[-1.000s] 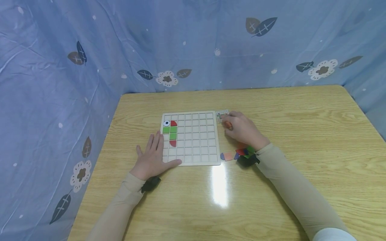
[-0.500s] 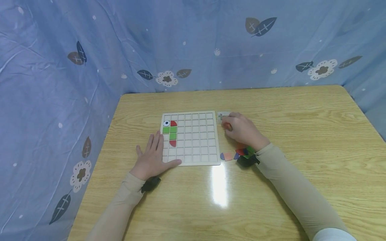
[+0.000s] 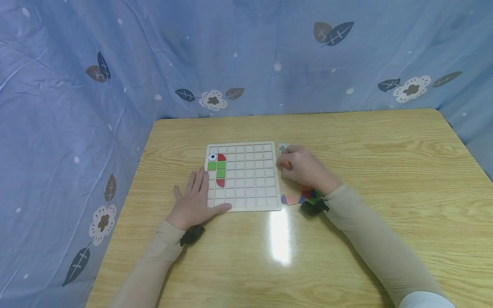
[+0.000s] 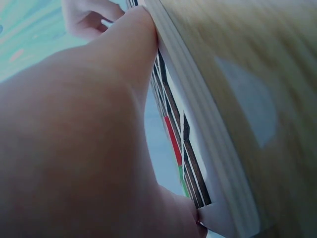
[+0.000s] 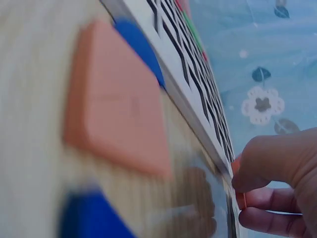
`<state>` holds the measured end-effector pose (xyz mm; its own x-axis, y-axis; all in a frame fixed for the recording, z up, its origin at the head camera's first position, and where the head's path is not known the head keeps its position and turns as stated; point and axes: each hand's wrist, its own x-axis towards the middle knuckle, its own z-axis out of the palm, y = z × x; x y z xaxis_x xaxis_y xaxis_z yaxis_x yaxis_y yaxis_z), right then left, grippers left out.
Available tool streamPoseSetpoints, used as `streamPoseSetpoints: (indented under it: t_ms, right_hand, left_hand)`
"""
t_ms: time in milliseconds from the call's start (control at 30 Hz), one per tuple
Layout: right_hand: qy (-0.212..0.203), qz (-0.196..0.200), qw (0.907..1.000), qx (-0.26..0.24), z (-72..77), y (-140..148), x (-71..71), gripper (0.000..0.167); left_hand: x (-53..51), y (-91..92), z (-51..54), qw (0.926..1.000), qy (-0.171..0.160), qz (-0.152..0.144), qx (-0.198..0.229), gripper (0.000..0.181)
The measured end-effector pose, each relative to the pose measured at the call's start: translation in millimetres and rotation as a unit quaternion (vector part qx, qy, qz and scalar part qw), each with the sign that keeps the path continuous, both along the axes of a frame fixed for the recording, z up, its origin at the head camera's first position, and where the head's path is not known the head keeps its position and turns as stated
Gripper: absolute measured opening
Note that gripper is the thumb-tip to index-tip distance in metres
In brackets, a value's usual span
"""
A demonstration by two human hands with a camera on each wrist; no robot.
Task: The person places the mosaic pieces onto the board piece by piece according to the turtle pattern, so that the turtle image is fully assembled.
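- The two hands are kept well apart, one on each side of the grid board, which is laid flat on the table.
- The left hand is rested with fingers straight and spread at the left edge of the board, with its thumb along the near edge; probably the board is steadied in this way.
- By the right hand an orange piece is pinched between thumb and fingers, just beside the right edge of the board. A small grip is used, it seems, because the piece is thin. Whether the board is touched by it cannot be told.
- The eye piece is set in the left column, above a green square; the places seem to be chosen so that an animal's head is formed.
- A pink piece is left between two blue pieces on the table, near the board, probably for easy reach.
- The card is partly covered by the right hand; a small print is seen on it, too small to be read.
- No brand or label can be read.
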<state>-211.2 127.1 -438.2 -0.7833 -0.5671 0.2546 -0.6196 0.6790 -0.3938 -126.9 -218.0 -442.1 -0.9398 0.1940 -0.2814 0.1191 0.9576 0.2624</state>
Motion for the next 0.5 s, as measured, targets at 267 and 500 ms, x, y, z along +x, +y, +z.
streamPoseSetpoints:
  t_ms: [267, 500]
  right_hand:
    - [0.002, 0.04, 0.999, -0.023, 3.9, -22, 8.4, 0.01]
    - [-0.022, 0.047, 0.9984, -0.022, 9.7, -42, 10.4, 0.01]
  left_hand:
    - [-0.3, -0.3, 1.0, 1.0, 0.0, -0.001, 0.0, 0.127]
    - [-1.0, -0.1, -0.5, 1.0, 0.0, 0.0, -0.008, 0.128]
